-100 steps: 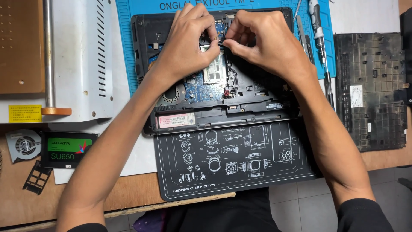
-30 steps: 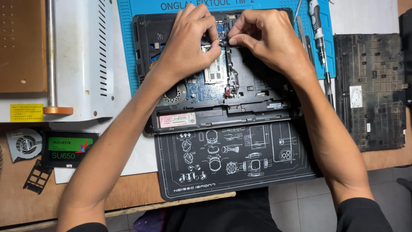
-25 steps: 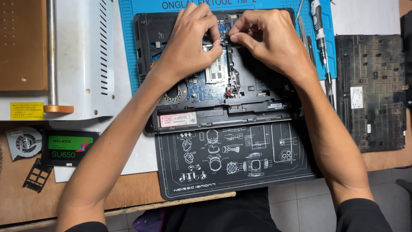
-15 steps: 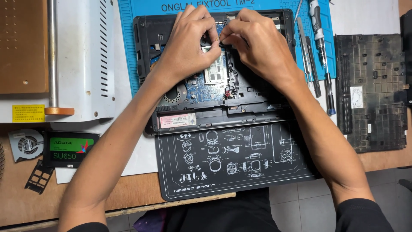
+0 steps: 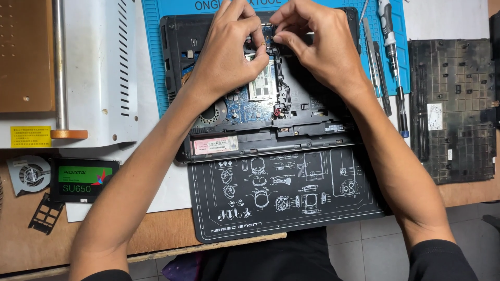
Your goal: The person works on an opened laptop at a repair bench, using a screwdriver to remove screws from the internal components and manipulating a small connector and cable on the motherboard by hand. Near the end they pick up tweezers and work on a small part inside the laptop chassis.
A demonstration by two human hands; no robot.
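Observation:
An opened black laptop base [image 5: 271,138] lies on a blue work mat [image 5: 151,52], its blue circuit board [image 5: 245,106] and fan exposed. My left hand [image 5: 226,52] rests over the upper middle of the board, fingers curled and pinching at a small part near the top. My right hand [image 5: 317,44] meets it from the right, thumb and forefinger pinched at the same spot. What sits between the fingertips is too small to tell.
A black printed mat [image 5: 286,192] lies in front of the laptop. Screwdrivers and a pry tool [image 5: 388,52] lie at the right, beside a black bottom cover [image 5: 453,109]. At the left are a white metal case [image 5: 104,73], a boxed drive [image 5: 83,179], a small fan [image 5: 28,174] and a black bracket [image 5: 44,213].
Both hands have stayed at the top of the board; my right hand's fingers shifted slightly left and down toward my left fingertips. Nothing else moved.

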